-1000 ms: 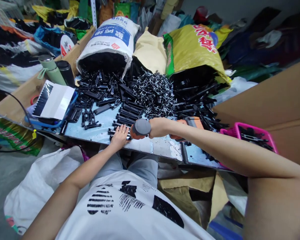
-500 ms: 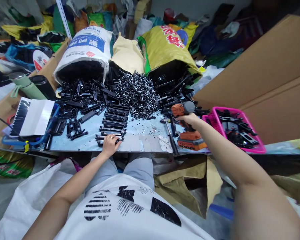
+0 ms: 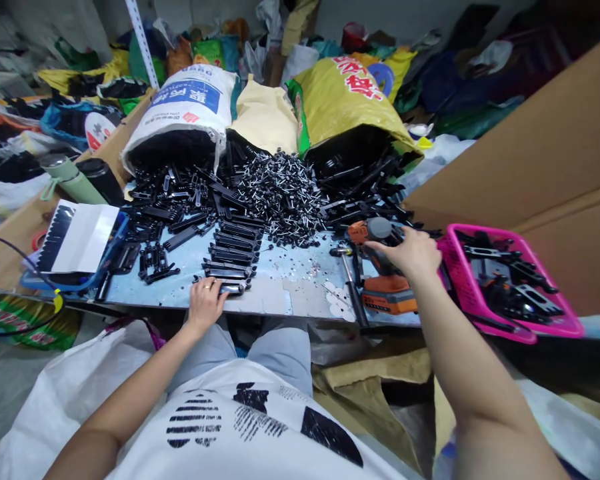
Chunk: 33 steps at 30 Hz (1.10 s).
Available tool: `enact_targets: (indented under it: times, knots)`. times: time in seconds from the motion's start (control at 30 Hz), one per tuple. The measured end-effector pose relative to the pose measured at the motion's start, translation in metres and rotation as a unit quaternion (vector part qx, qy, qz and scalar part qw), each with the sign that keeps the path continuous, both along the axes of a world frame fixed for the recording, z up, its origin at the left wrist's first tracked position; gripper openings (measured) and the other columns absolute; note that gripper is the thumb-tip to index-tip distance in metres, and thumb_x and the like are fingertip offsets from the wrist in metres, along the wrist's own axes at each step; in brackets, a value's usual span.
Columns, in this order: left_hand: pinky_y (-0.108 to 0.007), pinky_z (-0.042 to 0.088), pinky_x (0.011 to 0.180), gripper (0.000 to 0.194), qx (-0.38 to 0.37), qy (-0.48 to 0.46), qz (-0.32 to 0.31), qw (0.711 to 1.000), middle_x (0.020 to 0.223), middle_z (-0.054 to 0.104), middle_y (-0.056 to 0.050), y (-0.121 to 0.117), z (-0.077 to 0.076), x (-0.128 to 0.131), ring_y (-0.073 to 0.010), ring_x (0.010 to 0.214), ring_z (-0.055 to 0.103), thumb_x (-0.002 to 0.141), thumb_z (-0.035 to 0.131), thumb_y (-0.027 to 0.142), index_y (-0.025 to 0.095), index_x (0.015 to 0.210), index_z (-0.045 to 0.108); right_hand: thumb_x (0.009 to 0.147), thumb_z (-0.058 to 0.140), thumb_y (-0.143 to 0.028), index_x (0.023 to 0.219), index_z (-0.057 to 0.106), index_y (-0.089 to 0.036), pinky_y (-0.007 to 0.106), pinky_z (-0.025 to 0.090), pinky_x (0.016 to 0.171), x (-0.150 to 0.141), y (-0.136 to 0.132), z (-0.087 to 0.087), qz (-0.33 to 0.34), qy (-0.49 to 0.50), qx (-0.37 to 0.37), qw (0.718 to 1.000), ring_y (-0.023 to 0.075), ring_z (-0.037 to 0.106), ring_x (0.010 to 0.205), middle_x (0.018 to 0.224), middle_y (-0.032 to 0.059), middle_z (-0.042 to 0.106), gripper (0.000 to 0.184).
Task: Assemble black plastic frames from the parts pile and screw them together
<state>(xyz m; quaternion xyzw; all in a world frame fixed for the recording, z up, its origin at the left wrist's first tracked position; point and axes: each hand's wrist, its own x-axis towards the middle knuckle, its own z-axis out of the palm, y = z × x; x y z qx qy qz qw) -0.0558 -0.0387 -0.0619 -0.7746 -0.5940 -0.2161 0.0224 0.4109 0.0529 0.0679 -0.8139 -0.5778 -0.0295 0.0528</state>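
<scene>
Head view, row of black parts: slim pieces (image 3: 234, 255) lay side by side on the pale blue surface (image 3: 275, 268), stacked away from its front edge in front of the person.
Left hand: it (image 3: 206, 303) rested at the left end of the nearest piece, fingers curled over it – whether they gripped or only touched, I could not tell.
Cordless drill: orange and grey (image 3: 383, 262), it stood upright on its battery near the front edge, right of the row.
Right hand: it (image 3: 416, 253) was spread wide at the drill's upper right, the thumb reaching toward the handle; contact could not be made out.
Hammer: it (image 3: 357, 299) lay just left of the drill, black handle toward the person.
Pin heap: many small black-headed metal pins (image 3: 283, 197) were piled beyond the row.
Loose parts: more black pieces (image 3: 157, 263) were scattered left of the row.
Pink basket: right of the drill, the basket (image 3: 574, 325) held black parts.
Blue tray: at the left, the tray (image 3: 122, 232) lay partly under a white sheet (image 3: 87, 237).
Sacks: white (image 3: 190, 93), beige (image 3: 266, 119) and yellow (image 3: 350, 100) – all three lay along the back.
</scene>
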Motion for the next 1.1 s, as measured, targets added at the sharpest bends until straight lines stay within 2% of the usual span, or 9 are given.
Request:
enact_targets:
  times: [0.1, 0.2, 0.3, 0.37, 0.43, 0.57, 0.83, 0.97, 1.1]
  knots:
    - [-0.038, 0.043, 0.08, 0.025, -0.027, -0.012, 0.053, 0.998, 0.099, 0.06, -0.013, -0.008, 0.001, -0.029, -0.0261, 0.092, 0.056, 0.091, 0.046, 0.03, 0.013, 0.101, 0.061, 0.086, 0.047, -0.053, 0.11, 0.056, -0.012, 0.037, 0.036, 0.084, -0.049, 0.007, -0.012, 0.061, -0.025, 0.209, 0.976, 0.0273, 0.05, 0.102, 0.107, 0.019, 0.058, 0.048]
    - [-0.032, 0.046, 0.075, 0.02, -0.047, -0.062, 0.043, 0.996, 0.088, 0.06, -0.009, -0.007, -0.001, -0.045, -0.0211, 0.081, 0.058, 0.092, 0.043, 0.025, 0.015, 0.09, 0.061, 0.086, 0.048, -0.045, 0.113, 0.057, -0.015, 0.041, 0.032, 0.094, -0.114, 0.023, -0.027, 0.207, -0.023, 0.196, 0.958, 0.027, 0.048, 0.11, 0.117, 0.0154, 0.056, 0.041]
    - [-0.031, 0.047, 0.074, 0.018, -0.044, -0.088, 0.051, 0.994, 0.088, 0.06, -0.008, -0.006, -0.003, -0.047, -0.0201, 0.08, 0.059, 0.092, 0.045, 0.026, 0.016, 0.09, 0.06, 0.077, 0.06, -0.049, 0.137, 0.037, -0.016, 0.056, 0.021, 0.1, -0.146, 0.029, -0.041, 0.134, -0.071, 0.186, 0.971, 0.038, 0.026, 0.13, 0.144, 0.0204, 0.029, 0.072]
    - [-0.03, 0.047, 0.075, 0.017, -0.042, -0.097, 0.05, 0.993, 0.092, 0.06, -0.008, -0.007, -0.006, -0.046, -0.0196, 0.082, 0.059, 0.092, 0.046, 0.027, 0.017, 0.095, 0.06, 0.076, 0.059, -0.053, 0.144, 0.022, -0.016, 0.06, 0.025, 0.096, -0.138, 0.024, -0.051, 0.019, -0.059, 0.139, 0.988, 0.0423, 0.027, 0.13, 0.146, 0.0258, 0.021, 0.086]
    - [-0.03, 0.048, 0.075, 0.018, -0.041, -0.105, 0.05, 0.992, 0.095, 0.06, -0.008, -0.009, -0.009, -0.046, -0.0195, 0.083, 0.06, 0.092, 0.045, 0.027, 0.018, 0.099, 0.059, 0.081, 0.052, -0.054, 0.145, 0.018, -0.013, 0.055, 0.036, 0.088, -0.118, 0.013, -0.061, -0.064, -0.011, 0.038, 0.997, 0.0411, 0.045, 0.117, 0.133, 0.0298, 0.039, 0.084]
    - [-0.031, 0.048, 0.077, 0.02, -0.043, -0.11, 0.041, 0.992, 0.097, 0.061, -0.009, -0.01, -0.015, -0.048, -0.0207, 0.085, 0.06, 0.093, 0.044, 0.028, 0.017, 0.1, 0.059, 0.088, 0.036, -0.055, 0.142, 0.025, -0.017, 0.043, 0.045, 0.079, -0.097, -0.017, -0.082, -0.001, 0.037, -0.118, 0.992, 0.0326, 0.061, 0.096, 0.108, 0.0206, 0.06, 0.068]
    - [-0.031, 0.049, 0.077, 0.023, -0.043, -0.093, 0.034, 0.994, 0.098, 0.061, -0.009, -0.005, -0.013, -0.048, -0.0213, 0.087, 0.061, 0.093, 0.042, 0.03, 0.016, 0.102, 0.059, 0.085, 0.047, -0.028, 0.137, 0.034, -0.015, 0.037, 0.046, 0.074, -0.106, -0.022, -0.098, 0.031, -0.046, -0.11, 0.992, 0.0299, 0.063, 0.091, 0.102, 0.0201, 0.063, 0.056]
    - [-0.032, 0.049, 0.078, 0.025, -0.044, -0.083, 0.03, 0.995, 0.1, 0.061, -0.009, -0.006, -0.014, -0.051, -0.0217, 0.088, 0.062, 0.093, 0.042, 0.032, 0.017, 0.104, 0.059, 0.08, 0.056, -0.041, 0.135, 0.04, -0.023, 0.037, 0.047, 0.074, -0.064, -0.017, -0.083, 0.061, 0.026, -0.091, 0.994, 0.0283, 0.064, 0.089, 0.103, 0.014, 0.066, 0.061]
    - [-0.032, 0.049, 0.077, 0.026, -0.046, -0.075, 0.027, 0.996, 0.099, 0.062, -0.01, -0.004, -0.015, -0.051, -0.0222, 0.088, 0.062, 0.094, 0.041, 0.033, 0.017, 0.103, 0.059, 0.072, 0.064, -0.04, 0.119, 0.057, -0.019, 0.027, 0.049, 0.064, -0.002, -0.009, -0.065, 0.036, 0.228, -0.035, 0.972, 0.0194, 0.064, 0.074, 0.089, 0.0077, 0.068, 0.051]
